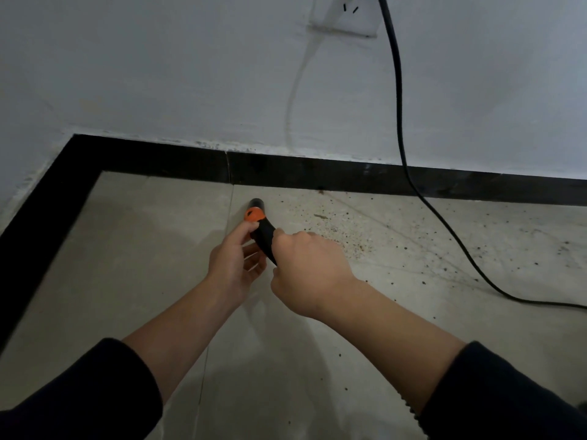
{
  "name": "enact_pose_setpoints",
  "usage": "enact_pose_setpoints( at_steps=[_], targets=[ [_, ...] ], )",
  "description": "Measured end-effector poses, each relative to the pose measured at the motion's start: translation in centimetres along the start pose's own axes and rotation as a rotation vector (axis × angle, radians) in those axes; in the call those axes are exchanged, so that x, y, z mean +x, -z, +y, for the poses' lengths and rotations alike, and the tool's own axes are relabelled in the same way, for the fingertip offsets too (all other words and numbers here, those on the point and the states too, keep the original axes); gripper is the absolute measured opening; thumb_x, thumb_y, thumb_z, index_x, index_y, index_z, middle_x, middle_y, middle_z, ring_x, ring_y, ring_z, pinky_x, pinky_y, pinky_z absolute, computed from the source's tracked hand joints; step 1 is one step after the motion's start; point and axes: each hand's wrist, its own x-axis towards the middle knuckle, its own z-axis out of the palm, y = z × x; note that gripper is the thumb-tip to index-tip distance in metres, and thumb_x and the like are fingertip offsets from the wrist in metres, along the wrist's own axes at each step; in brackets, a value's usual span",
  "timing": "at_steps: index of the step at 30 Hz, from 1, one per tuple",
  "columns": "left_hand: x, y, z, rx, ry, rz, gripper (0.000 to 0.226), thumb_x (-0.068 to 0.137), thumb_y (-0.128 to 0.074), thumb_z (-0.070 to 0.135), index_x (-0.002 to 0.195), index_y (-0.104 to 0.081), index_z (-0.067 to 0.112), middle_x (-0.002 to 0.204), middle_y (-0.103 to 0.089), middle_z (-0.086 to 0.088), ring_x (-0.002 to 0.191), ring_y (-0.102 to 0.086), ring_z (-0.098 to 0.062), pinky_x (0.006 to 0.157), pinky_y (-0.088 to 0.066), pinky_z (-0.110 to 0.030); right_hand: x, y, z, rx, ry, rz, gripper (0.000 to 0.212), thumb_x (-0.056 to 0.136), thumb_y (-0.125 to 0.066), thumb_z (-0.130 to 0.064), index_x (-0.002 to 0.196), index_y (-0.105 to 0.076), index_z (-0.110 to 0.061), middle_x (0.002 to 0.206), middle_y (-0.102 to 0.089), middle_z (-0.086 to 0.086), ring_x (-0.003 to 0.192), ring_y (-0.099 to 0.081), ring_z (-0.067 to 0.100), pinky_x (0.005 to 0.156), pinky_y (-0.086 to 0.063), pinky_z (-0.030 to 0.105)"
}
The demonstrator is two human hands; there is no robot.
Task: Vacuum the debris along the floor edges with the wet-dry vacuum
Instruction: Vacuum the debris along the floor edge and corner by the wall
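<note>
centre frame, the left hand [233, 265] cups the vacuum nozzle [254, 214] by its orange collar, thumb on top. the nozzle tip meets the floor [127, 249] near the black baseboard [158, 160]. the right hand [309, 268] grips the nozzle's black shaft. debris [343, 233] speckles the tiles to its right, and a black cord [444, 230] trails at the right of the frame.

I see the vacuum nozzle [258, 217], a black tube with an orange collar, angled down, its tip seemingly touching the pale floor tile [143, 249] near the black skirting [286, 173]. Debris [333, 231], dark and brownish specks, lies scattered just right of the tip.
</note>
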Motion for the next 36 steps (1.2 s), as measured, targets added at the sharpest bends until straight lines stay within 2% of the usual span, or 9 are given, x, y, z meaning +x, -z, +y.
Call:
enact_pose_setpoints(
  at_steps=[7,12,20,23,36],
  targets=[
    [0.4,0.3,0.1,0.004,0.013,-0.027,0.041,0.084,-0.067,0.031,0.119,-0.065,0.009,0.103,-0.067,-0.012,0.094,-0.061,-0.023,0.071,-0.048,-0.031,0.4,0.0,0.0,-0.005,0.000,0.003,0.028,0.094,-0.049,-0.017,0.122,-0.046,-0.012,0.068,-0.025,-0.002,0.075,-0.040,0.021,0.063,-0.034,0.031],
    [1.0,1.0,0.1,-0.006,0.020,0.002,0.047,0.082,-0.068,0.034,0.121,-0.065,0.008,0.103,-0.067,-0.011,0.090,-0.063,-0.021,0.067,-0.050,-0.029,0.9,-0.6,-0.1,0.021,0.006,0.013,0.035,0.093,-0.050,-0.019,0.127,-0.043,-0.013,0.074,-0.037,0.000,0.074,-0.041,0.020,0.061,-0.035,0.031],
    [1.4,-0.1,0.5,0.001,0.003,0.000,0.042,0.084,-0.068,0.033,0.120,-0.065,0.011,0.108,-0.067,-0.012,0.102,-0.063,-0.025,0.079,-0.050,-0.034,1.4,-0.7,0.3,0.045,-0.034,0.013,0.037,0.093,-0.051,-0.020,0.128,-0.041,-0.011,0.089,-0.048,0.004,0.080,-0.040,0.021,0.064,-0.034,0.032],
    [1.6,-0.6,0.5,0.008,0.002,-0.008,0.042,0.084,-0.067,0.032,0.120,-0.063,0.011,0.108,-0.067,-0.013,0.105,-0.062,-0.027,0.081,-0.050,-0.035,1.4,-0.5,0.4,0.035,-0.040,0.013,0.038,0.094,-0.051,-0.020,0.129,-0.041,-0.011,0.087,-0.043,0.002,0.081,-0.040,0.021,0.063,-0.035,0.032],
    [2.7,-2.1,1.2,0.019,-0.030,-0.021,0.040,0.086,-0.065,0.032,0.118,-0.064,0.009,0.098,-0.067,-0.009,0.089,-0.061,-0.020,0.068,-0.047,-0.029,2.6,0.4,1.5,0.073,-0.055,0.012,0.030,0.094,-0.050,-0.020,0.123,-0.047,-0.012,0.083,-0.038,0.001,0.078,-0.041,0.021,0.065,-0.036,0.031]
  ],
)
